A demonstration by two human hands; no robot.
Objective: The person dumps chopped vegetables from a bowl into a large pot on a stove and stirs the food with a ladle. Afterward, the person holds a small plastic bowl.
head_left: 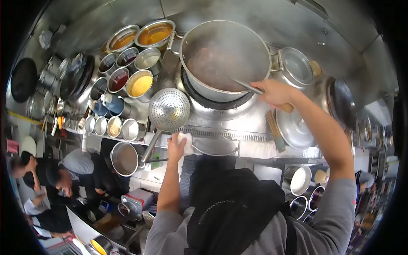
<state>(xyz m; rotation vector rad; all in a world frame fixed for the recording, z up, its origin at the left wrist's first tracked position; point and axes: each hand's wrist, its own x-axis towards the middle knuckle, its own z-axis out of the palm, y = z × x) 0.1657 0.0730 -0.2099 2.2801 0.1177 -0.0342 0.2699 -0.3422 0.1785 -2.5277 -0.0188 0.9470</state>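
My right hand (pixel 276 94) is closed round a long metal-shafted cooking tool (pixel 246 86) with a wooden end. The shaft slopes down into a large steaming pot (pixel 185 63) on the burner; steam and the contents hide its head. Brownish-red food (pixel 212 61) shows dimly inside the pot. At the counter's front edge my left hand (pixel 176 146) is closed on a white cloth (pixel 185 142). Just left of it, a perforated strainer (pixel 169 109) lies with its handle (pixel 151 146) sticking out over the edge.
Metal containers of sauces, one with yellow liquid (pixel 139 86), stand left of the pot. Two bowls of amber liquid (pixel 155 34) sit behind them. A round lid (pixel 293 128) and a bamboo brush (pixel 275 131) lie at right. Other people (pixel 78 170) are at lower left.
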